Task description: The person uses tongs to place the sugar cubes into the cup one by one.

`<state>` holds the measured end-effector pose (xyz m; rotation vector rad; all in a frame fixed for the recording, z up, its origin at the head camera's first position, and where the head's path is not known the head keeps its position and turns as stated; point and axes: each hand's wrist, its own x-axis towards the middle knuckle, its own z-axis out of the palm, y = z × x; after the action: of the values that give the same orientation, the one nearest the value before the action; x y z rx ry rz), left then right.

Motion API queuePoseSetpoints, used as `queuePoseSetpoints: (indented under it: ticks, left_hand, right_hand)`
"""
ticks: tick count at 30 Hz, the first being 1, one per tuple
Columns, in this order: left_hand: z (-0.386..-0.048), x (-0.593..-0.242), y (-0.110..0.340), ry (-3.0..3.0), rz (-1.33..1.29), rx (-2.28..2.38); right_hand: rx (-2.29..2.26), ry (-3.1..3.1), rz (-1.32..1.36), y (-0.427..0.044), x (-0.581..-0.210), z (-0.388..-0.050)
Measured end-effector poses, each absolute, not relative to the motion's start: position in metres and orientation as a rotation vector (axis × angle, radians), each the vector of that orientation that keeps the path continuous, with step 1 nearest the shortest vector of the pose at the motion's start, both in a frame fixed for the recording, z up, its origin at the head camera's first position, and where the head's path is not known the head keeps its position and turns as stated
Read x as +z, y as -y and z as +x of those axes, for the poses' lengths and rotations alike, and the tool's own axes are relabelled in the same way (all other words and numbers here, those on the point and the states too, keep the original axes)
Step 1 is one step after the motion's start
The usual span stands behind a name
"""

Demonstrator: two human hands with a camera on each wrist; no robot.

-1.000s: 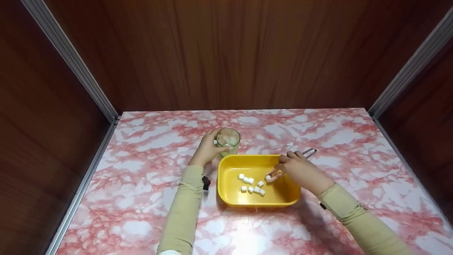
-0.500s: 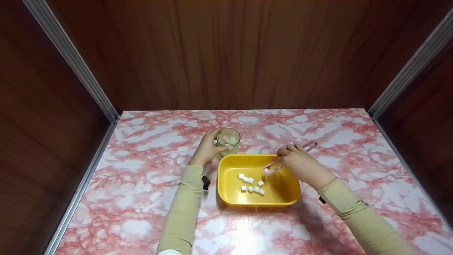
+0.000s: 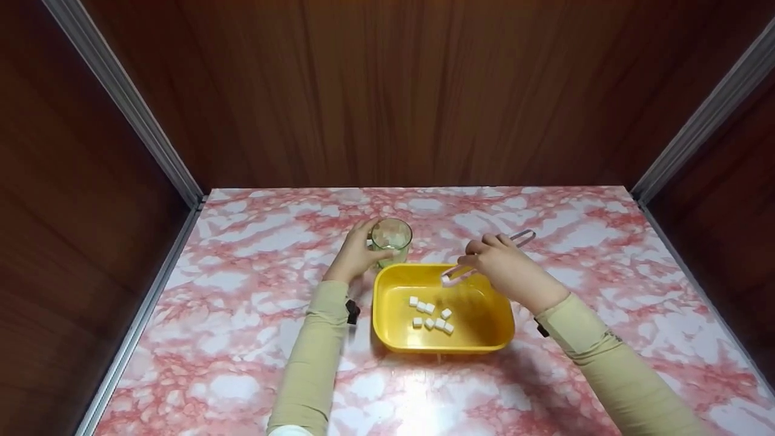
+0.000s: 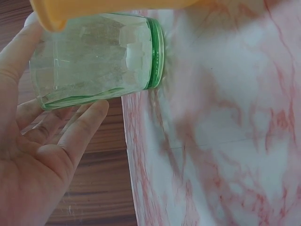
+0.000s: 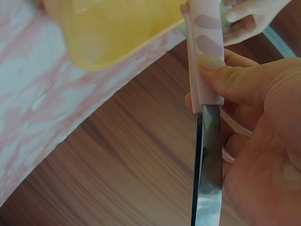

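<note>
In the head view my left hand [image 3: 357,254] holds a clear green drinking glass [image 3: 393,242], which stands upright behind the yellow tray [image 3: 382,330]. Thumb and fingers lie on opposite sides of the glass, as the left wrist view shows. A pale squarish patch shows low in it; I cannot tell what it is. My right hand [image 3: 514,272] pinches a pair of tongs [image 5: 209,165] with pink ends and a metal bend. Between the tong tips sits a small white cube [image 3: 446,279], above the back part of the tray. Several more white cubes [image 3: 417,322] lie on the tray's floor.
A red and white marbled tabletop [image 3: 242,339] carries everything. Dark wood-grained panels [image 3: 387,91] rise at the back and both sides, with grey metal strips [image 3: 127,97] in the corners.
My right hand has lifted the tongs with the white cube and moved them up, back and left, towards the glass. The left hand and the glass stay put.
</note>
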<state>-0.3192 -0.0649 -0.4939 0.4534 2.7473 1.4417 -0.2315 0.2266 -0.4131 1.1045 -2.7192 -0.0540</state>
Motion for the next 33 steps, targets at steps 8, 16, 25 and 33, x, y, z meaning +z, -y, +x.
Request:
queuePoseSetpoints:
  ticks: [8,16,25,33]
  left_hand:
    - [-0.319,-0.493,0.064,-2.739,0.445,1.449]
    - [-0.319,-0.493,0.064,-2.735,0.466,1.479]
    - [-0.319,-0.493,0.064,-2.742,0.482,1.487]
    - [-0.32,-0.493,0.064,-2.757,0.473,1.474]
  right_hand:
    - [-0.036,2.691,1.114,-0.221,-0.409,-0.233]
    - [-0.041,2.701,1.107,-0.216,-0.402,-0.238]
    - [-0.047,2.72,1.089,-0.209,-0.395,-0.245]
    - [-0.095,2.704,1.098,-0.204,-0.388,-0.252]
